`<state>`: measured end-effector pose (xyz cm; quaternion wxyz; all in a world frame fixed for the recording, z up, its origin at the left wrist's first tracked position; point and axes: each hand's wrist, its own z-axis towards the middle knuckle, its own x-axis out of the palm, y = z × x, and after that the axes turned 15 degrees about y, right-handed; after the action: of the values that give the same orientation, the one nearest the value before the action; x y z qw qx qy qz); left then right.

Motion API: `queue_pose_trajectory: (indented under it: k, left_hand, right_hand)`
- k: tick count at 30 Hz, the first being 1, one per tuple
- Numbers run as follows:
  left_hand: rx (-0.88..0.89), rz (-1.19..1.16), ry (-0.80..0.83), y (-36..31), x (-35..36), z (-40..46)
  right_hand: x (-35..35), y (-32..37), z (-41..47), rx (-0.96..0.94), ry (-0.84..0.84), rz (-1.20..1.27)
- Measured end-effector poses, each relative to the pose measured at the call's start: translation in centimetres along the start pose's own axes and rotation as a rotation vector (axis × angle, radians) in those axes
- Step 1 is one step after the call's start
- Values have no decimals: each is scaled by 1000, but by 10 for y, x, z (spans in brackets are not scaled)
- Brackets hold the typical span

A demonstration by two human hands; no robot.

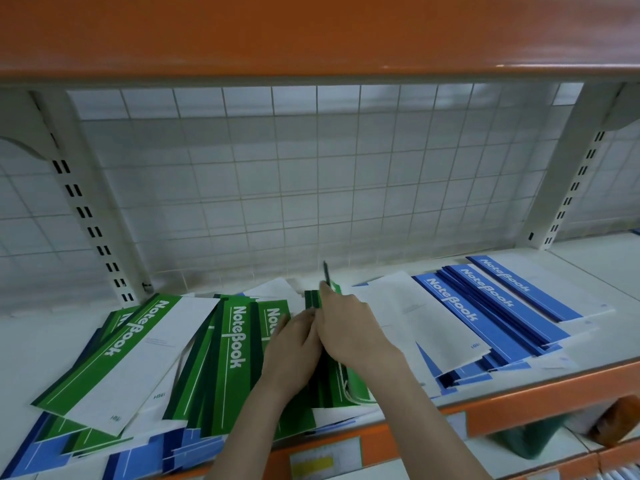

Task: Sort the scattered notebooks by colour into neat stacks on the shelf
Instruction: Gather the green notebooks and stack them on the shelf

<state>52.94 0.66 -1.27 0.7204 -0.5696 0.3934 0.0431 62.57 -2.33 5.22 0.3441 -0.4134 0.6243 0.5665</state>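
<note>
On the shelf [588, 261], one heap of notebooks [145, 355] lay left, another [491, 306] right. Both hands [294, 344] rested between them, before the wire grid [294, 174] behind.

I count three green notebooks [128, 355] with covers showing on my left, with more tucked under, and three blue notebooks [491, 299] with readable titles on my right. My two hands, left hand [294, 351] and right hand [349, 330], meet between them.

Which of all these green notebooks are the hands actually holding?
The green bundle standing on edge in the middle, gripped between left hand and right hand. The other green notebooks lie flat, untouched, to its left.
</note>
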Motion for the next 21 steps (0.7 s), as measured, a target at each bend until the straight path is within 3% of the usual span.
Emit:
queue_pose_trajectory:
  k: [5, 10, 14, 16, 18, 21]
  left_hand:
    - [-118, -638, 44, 4, -12, 3]
    - [-210, -696, 86, 3, -23, 4]
    - [-317, -742, -93, 3, -24, 5]
    - [-292, -746, -116, 1, -26, 3]
    - [-254, -762, -161, -1, -27, 2]
    - [-168, -663, -185, -8, -33, -2]
  right_hand:
    - [0, 5, 1, -156, -25, 292]
    - [0, -13, 0, -137, -12, 429]
    - [1, -31, -2, -51, -220, 451]
    - [-2, -39, -4, 10, -282, 474]
    - [-5, -45, -4, 55, -236, 620]
    - [-13, -50, -5, -52, -255, 869]
